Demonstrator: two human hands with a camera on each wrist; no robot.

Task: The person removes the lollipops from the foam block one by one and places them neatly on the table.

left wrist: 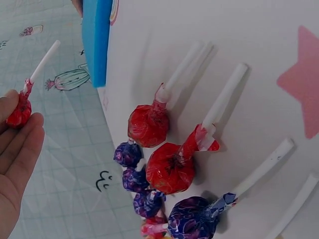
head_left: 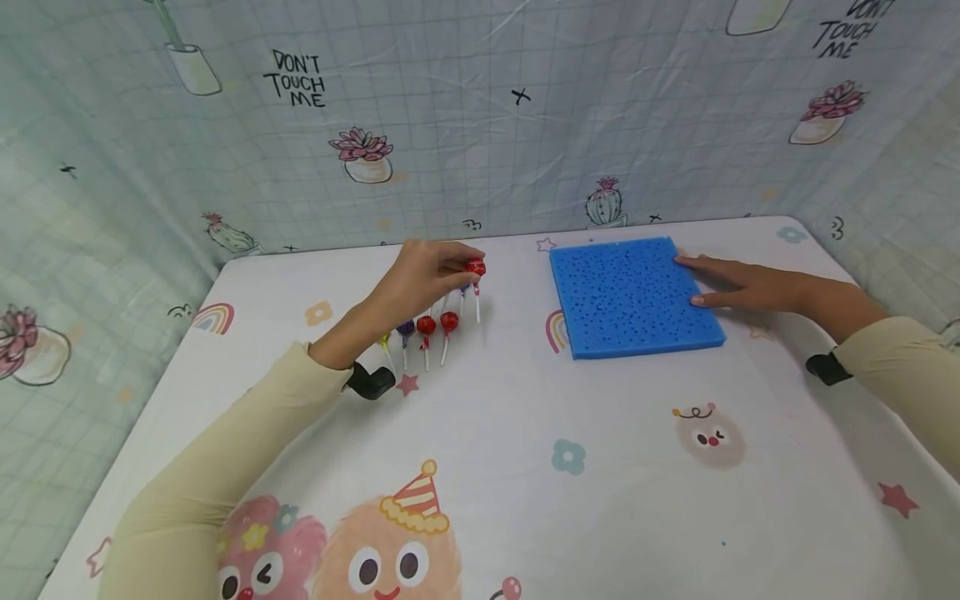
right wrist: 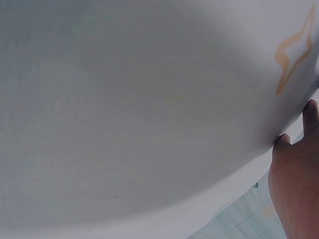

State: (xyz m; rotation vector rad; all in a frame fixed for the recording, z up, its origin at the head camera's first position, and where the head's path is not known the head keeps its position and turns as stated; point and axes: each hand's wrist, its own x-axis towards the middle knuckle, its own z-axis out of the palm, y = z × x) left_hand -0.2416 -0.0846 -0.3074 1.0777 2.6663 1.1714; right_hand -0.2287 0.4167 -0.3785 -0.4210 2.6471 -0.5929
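Note:
My left hand (head_left: pixel 427 271) pinches a red-wrapped lollipop (head_left: pixel 476 267) by its candy head, above the table. In the left wrist view the stick of that lollipop (left wrist: pixel 20 112) points up and away from the fingers. Below the hand, two red lollipops (left wrist: pixel 172 167) and a purple one (left wrist: pixel 192 219) lie with several others, partly hidden by the left hand in the head view. My right hand (head_left: pixel 750 283) touches the right edge of a blue foam block (head_left: pixel 637 296) with its fingers extended. The right wrist view shows the hand (right wrist: pixel 294 174) but not the block.
The white tablecloth (head_left: pixel 487 433) carries printed cartoon faces, stars and flowers. Behind the table hangs a patterned curtain (head_left: pixel 465 125), which also runs along the sides. The foam block lies flat to the right of the lollipops, with bare tablecloth between them.

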